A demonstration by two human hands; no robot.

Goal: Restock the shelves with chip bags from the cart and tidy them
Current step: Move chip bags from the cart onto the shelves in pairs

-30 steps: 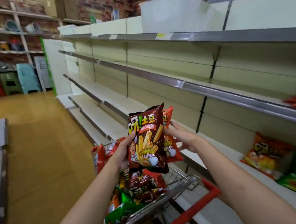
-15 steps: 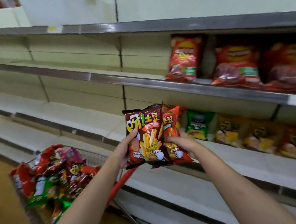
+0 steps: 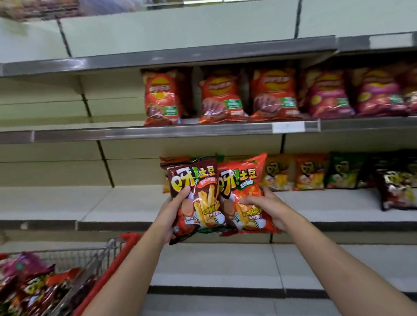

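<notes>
My left hand [image 3: 174,215] has its grip curled round the brown chip bag [image 3: 195,195], thumb on the front; my right hand [image 3: 267,209] grips the red chip bag [image 3: 244,192] just beside it (edges overlapping). Both are upright before the middle shelf [image 3: 122,208]. The cart [image 3: 70,273] sits at eight o'clock, heaped with bags.

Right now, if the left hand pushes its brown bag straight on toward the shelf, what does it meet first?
Probably the orange bag standing behind the brown bag that the left hand grips; depth is unclear from this view.
</notes>
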